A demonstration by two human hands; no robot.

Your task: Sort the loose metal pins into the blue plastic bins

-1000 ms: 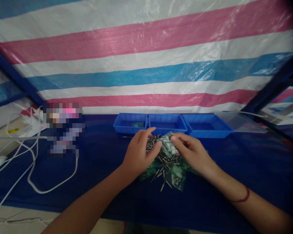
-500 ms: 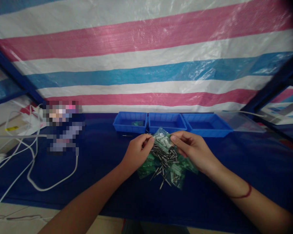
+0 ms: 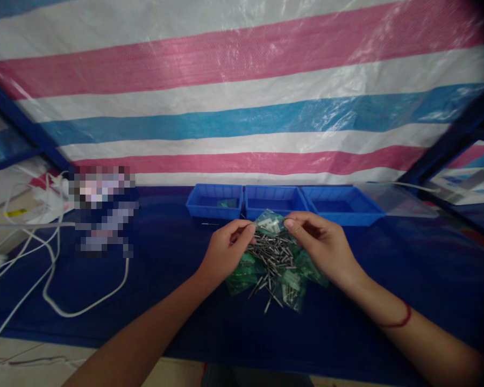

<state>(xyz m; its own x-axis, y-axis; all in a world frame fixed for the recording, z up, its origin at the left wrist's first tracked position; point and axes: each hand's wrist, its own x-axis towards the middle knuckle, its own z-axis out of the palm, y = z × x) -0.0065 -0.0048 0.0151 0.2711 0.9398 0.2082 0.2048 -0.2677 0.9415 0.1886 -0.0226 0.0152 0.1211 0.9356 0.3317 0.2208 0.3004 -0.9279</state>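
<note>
Between my two hands a small clear plastic bag (image 3: 269, 221) with pale pieces inside is stretched out. My left hand (image 3: 229, 244) pinches its left corner, and my right hand (image 3: 320, 239) pinches its right corner. Right below the bag lies a loose heap of thin metal rods with pointed ends (image 3: 272, 255); their exact kind I cannot make out. Green-tinted plastic bags lie around the heap: one on the left (image 3: 244, 274), one at the front (image 3: 291, 290) with pale pieces and rods in it, and one on the right (image 3: 310, 266), partly behind my right hand.
Three blue bins stand in a row at the back: the left bin (image 3: 191, 207) with a small green bag inside, the middle bin (image 3: 274, 193) and the right bin (image 3: 363, 215). A clear sheet (image 3: 403, 201) lies to their right. White cables (image 3: 60, 312) loop across the left side.
The bag between my hands has tilted flatter and its contents look more bunched together. Both hands have shifted only slightly, the fingers still pinching the corners.
</note>
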